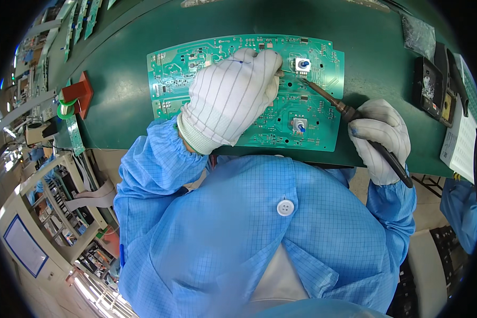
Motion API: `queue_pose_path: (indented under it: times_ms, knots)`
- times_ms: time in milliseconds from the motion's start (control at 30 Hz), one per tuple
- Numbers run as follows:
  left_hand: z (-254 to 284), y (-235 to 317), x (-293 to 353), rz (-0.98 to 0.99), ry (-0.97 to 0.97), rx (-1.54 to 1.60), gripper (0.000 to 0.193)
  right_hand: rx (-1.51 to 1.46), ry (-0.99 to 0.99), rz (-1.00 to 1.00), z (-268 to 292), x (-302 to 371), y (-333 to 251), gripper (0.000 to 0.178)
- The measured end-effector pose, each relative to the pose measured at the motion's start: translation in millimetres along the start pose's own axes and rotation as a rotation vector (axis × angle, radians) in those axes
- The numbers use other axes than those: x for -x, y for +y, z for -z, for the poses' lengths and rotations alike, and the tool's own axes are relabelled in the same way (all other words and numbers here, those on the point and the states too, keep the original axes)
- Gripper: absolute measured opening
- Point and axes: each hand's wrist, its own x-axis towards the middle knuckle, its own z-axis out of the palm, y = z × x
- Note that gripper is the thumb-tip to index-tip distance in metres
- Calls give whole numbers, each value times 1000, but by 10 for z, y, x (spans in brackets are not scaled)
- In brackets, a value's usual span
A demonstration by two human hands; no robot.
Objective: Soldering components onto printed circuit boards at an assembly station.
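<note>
Green circuit board (249, 90) lies flat on green table (122, 100), near edge close to the person; bare table all round. Right hand (381, 140) grips a dark soldering iron (355, 119), slanting up-left, tip beside white knob part (302, 64). Left hand (233, 98), white-gloved, rests curled on board, pinching thin wire.

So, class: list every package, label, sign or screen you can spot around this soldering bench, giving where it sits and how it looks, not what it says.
Screen: far left below the bench, a pale rectangle with a blue frame on a beige cabinet.
Printed sheet: right bench edge, white paper, text too small to read.
Clear bag: top right on the green mat, transparent, dark small parts inside.
</note>
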Motion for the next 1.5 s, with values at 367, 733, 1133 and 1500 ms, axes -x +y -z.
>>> queue_pose_path:
  times_ms: [367,733,1133,1500]
  knots:
    - [19,26,5,-44,-1,-58,15,68,-54,28,-33,-30,11,32]
    - [-1,37,13,-24,5,-81,16,54,-33,7,-13,-14,-15,30]
    - [-28,22,-55,7,42,-109,13,16,86,-46,22,11,-40,22]
    - [474,175,-56,303,51,770,19,-65,88,-360,232,-155,-106,17]
